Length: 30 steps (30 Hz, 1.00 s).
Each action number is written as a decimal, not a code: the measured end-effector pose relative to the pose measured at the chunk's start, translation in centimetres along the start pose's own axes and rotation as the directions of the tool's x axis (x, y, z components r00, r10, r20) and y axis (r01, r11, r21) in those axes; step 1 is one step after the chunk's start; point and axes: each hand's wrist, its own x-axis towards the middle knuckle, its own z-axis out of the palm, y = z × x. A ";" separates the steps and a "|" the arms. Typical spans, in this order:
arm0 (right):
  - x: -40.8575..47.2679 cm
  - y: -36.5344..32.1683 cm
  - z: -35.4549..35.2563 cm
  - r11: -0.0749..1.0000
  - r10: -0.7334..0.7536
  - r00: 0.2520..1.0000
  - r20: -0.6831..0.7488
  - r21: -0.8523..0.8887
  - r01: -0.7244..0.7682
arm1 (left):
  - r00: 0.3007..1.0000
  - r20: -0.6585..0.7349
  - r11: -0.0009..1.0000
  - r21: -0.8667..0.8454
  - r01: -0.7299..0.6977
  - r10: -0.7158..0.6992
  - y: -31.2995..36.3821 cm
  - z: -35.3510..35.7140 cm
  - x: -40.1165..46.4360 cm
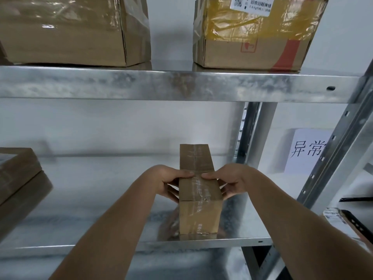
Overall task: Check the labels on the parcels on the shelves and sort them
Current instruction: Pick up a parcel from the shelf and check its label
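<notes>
A long narrow cardboard parcel (pixel 198 199), sealed with clear tape, stands on the lower metal shelf (pixel 80 225) near its front edge. My left hand (pixel 171 181) grips its left side with the thumb on top. On the opposite side my right hand (pixel 228 181) grips it the same way, thumb on top. No label shows on the faces I can see. On the upper shelf (pixel 181 83) sit a plain taped box (pixel 74 31) and a box with yellow tape (pixel 256 35) carrying a white printed label (pixel 252 5).
A flat brown parcel stack (pixel 18 178) lies at the left of the lower shelf. A white paper sign (pixel 306 152) with characters hangs on the wall at right. Steel uprights (pixel 333 158) frame the right side, with dark items (pixel 347 221) beyond them.
</notes>
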 end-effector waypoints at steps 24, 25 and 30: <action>-2.1 4.6 2.3 0.986 -0.150 0.957 -0.249 0.038 0.164 | 0.982 -0.046 0.931 -0.314 -0.186 0.181 -3.4 1.1 -2.3; -2.3 4.7 2.1 0.985 -0.171 0.952 -0.255 -0.013 0.173 | 0.980 -0.047 0.924 -0.327 -0.198 0.194 -3.7 1.2 -2.3; -2.6 4.8 1.4 0.976 -0.212 0.905 -0.370 -0.123 0.179 | 0.964 -0.118 0.940 -0.223 -0.258 0.236 -4.4 0.9 -2.4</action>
